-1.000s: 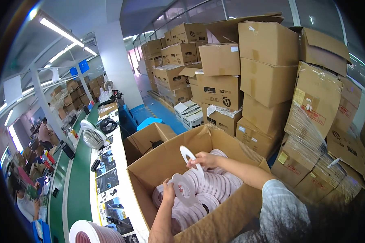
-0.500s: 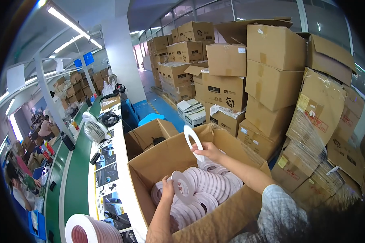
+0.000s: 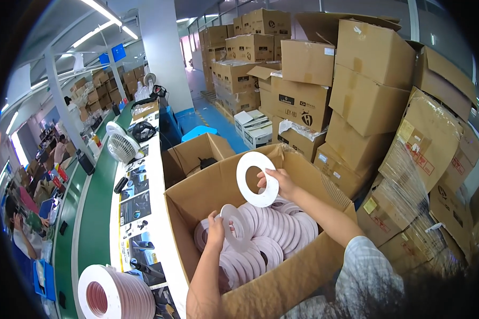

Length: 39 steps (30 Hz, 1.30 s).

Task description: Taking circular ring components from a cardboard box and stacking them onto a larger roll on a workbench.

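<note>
- Head view: the right hand (image 3: 277, 182) was raised above an open cardboard box (image 3: 197, 194), fingers pinched on the rim of a flat white ring (image 3: 256, 179) held upright, its hole facing the camera.
- Below and to the left of that hand, the left hand (image 3: 216, 229) was down inside the box, closed on a second white ring (image 3: 237, 227) that stood tilted among the others.
- Under and around the left hand lay a heap of pale pink-white rings (image 3: 274, 234), packed on edge and overlapping, filling the bottom of the box.
- Left of the left hand, outside the box wall, ran a white worktop (image 3: 143, 212) with dark printed sheets lying on it; further left ran a green conveyor belt (image 3: 93, 212).
- Below and left of the left hand, a large roll of stacked rings (image 3: 112, 292) stood on the worktop.
- Beyond the right hand, a smaller open carton (image 3: 197, 154) sat behind the box, and a small white fan (image 3: 122, 146) stood on the worktop.
- To the right of the right hand rose tall stacks of brown cartons (image 3: 367, 101).
</note>
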Tool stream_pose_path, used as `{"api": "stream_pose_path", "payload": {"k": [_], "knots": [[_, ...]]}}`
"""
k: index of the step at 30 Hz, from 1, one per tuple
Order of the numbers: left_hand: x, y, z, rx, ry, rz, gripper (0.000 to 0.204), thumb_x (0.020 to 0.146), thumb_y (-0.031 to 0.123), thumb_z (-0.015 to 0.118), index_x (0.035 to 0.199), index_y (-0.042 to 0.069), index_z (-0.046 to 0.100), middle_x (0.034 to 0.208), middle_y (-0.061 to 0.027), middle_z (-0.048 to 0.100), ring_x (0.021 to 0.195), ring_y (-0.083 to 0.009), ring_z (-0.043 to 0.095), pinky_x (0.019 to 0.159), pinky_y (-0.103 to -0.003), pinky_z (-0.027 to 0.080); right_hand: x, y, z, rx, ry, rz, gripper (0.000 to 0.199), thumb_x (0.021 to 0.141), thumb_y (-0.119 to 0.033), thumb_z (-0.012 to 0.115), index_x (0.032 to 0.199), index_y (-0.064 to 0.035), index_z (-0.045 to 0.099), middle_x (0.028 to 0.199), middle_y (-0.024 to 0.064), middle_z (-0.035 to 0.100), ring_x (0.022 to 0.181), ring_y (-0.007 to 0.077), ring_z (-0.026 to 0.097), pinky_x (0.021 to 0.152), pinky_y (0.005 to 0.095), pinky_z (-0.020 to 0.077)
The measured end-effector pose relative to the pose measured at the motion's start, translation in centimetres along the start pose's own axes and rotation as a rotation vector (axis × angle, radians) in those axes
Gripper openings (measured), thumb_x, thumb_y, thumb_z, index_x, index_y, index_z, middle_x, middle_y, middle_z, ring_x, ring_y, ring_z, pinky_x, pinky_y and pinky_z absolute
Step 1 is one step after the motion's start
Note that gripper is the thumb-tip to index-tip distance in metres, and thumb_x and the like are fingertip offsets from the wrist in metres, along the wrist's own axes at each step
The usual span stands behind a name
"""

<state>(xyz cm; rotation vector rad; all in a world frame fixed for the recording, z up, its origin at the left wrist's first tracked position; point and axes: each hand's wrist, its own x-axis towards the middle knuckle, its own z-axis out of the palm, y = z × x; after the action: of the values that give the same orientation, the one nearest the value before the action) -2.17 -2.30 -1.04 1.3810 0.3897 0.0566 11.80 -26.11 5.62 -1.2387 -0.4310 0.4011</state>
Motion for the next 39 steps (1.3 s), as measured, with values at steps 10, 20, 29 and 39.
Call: {"api": "stream_pose_path", "payload": {"k": [10, 20, 29, 39], "knots": [[0.4, 1.4, -0.1, -0.172, 0.032, 0.144, 0.043, 0.093, 0.024, 0.026, 0.129, 0.005, 0.04, 0.087, -0.0156, 0.06, 0.062, -0.0185, 0.054, 0.059, -0.032, 0.048, -0.9, -1.0, 0.7, -0.16, -0.094, -0.042, 0.036, 0.085, -0.021, 0.063, 0.107, 0.0068, 0.06, 0.089, 0.0121, 0.068, 0.082, 0.0143, 0.063, 0.073, 0.0252, 0.0493], [-0.5, 2.9, -0.3, -0.298, 0.037, 0.184, 0.041, 0.094, 0.025, 0.027, 0.124, 0.0, 0.041, 0.078, -0.0149, 0.059, 0.058, -0.0207, 0.055, 0.056, -0.032, 0.047, -0.2, 0.1, -0.3, -0.206, 0.055, -0.017, 0.032, 0.086, -0.021, 0.063, 0.106, 0.0035, 0.061, 0.089, 0.0098, 0.067, 0.083, 0.0142, 0.063, 0.075, 0.028, 0.0493], [-2.6, 6.2, 0.4, -0.497, -0.202, 0.29, 0.054, 0.094, 0.047, 0.032, 0.128, 0.007, 0.042, 0.08, -0.0124, 0.062, 0.066, -0.0218, 0.06, 0.065, -0.035, 0.05, -0.7, -0.7, 1.4, -0.193, 0.044, -0.233, 0.037, 0.087, -0.023, 0.062, 0.112, 0.0031, 0.057, 0.092, 0.0098, 0.067, 0.084, 0.0134, 0.062, 0.076, 0.0277, 0.0474], [-1.2, 4.5, 0.1, -0.149, -0.088, 0.291, 0.037, 0.087, 0.011, 0.055, 0.12, -0.002, 0.044, 0.095, -0.0159, 0.063, 0.081, -0.0215, 0.065, 0.073, -0.031, 0.053, -0.6, -0.7, 1.6, -0.242, 0.004, -0.26, 0.038, 0.086, -0.019, 0.063, 0.114, 0.0057, 0.055, 0.095, 0.0128, 0.065, 0.085, 0.0148, 0.063, 0.075, 0.0286, 0.0491]]}}
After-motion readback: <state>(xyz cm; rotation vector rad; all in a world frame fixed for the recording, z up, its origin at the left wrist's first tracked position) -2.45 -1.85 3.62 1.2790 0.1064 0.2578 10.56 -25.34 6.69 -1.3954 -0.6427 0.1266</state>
